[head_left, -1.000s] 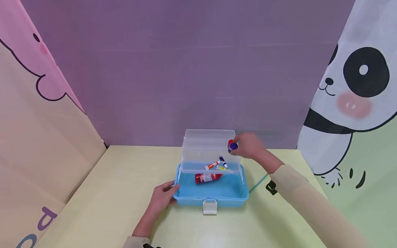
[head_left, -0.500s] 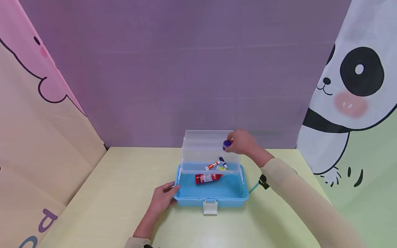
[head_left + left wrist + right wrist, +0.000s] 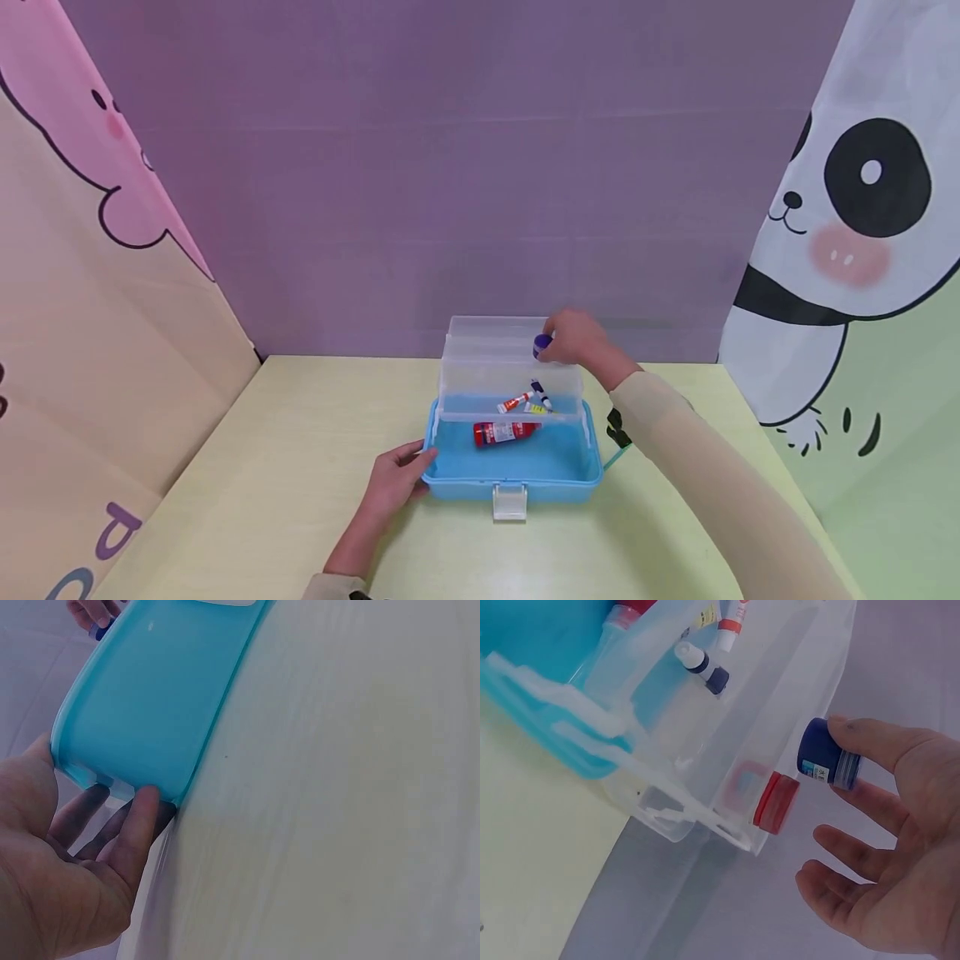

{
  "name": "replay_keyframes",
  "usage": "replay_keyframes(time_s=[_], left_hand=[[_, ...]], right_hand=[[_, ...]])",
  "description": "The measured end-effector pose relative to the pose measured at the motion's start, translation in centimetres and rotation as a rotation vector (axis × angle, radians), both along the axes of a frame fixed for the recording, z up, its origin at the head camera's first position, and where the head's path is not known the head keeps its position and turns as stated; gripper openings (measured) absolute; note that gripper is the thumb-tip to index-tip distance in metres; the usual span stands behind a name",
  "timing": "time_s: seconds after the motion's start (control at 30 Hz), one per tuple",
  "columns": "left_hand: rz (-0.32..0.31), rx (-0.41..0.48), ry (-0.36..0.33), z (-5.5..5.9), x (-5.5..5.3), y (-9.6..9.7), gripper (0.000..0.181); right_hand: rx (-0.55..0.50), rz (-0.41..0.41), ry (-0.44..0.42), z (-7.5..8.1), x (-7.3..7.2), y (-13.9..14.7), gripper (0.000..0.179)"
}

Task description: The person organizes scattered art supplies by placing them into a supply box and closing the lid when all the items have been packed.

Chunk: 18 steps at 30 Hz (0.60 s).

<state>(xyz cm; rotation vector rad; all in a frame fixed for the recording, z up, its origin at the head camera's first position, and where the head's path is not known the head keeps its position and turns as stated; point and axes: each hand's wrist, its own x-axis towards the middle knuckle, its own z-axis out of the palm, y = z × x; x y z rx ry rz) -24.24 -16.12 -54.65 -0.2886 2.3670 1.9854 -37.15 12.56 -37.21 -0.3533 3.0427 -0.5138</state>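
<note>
A light-blue plastic box [image 3: 555, 492] stands on the table with its clear lid and tray tiers [image 3: 487, 350] raised at the back. My left hand [image 3: 393, 479] holds its left end, thumb at the rim and fingertips against the side. Over the upper right tier, my right hand [image 3: 577, 337] pinches a small dark-blue jar [image 3: 819, 754] between thumb and forefinger, other fingers loosely bent. A red jar [image 3: 778, 802] sits at the tier's end, just below that hand. A red bottle [image 3: 498, 432] lies inside the box.
Small tubes lie in the clear tray: an orange one [image 3: 514, 402], a dark-blue one [image 3: 541, 393] and a yellow one [image 3: 537, 408]. A white latch [image 3: 510, 502] hangs at the box front. A thin teal bar [image 3: 618, 457] sticks out right. A purple backdrop [image 3: 337, 208] rises behind the table.
My right hand has moved left and slightly up with the dark-blue jar. The red jar, seen beside it earlier, is hidden behind the hand in the head view. My left hand stays put.
</note>
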Motion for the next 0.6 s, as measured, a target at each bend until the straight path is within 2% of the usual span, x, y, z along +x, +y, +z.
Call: replay_keyframes(time_s=[0.3,0.6], left_hand=[[0.005,0.007,-0.002,0.0,0.4,0.0,0.055],[0.002,-0.009,0.01,0.1,0.3,-0.1,0.055]], right_hand=[[-0.009,-0.016,-0.06,-0.4,-1.0,-0.6,0.048],[-0.013,-0.013,-0.092,-0.3,-1.4,-0.9,0.049]])
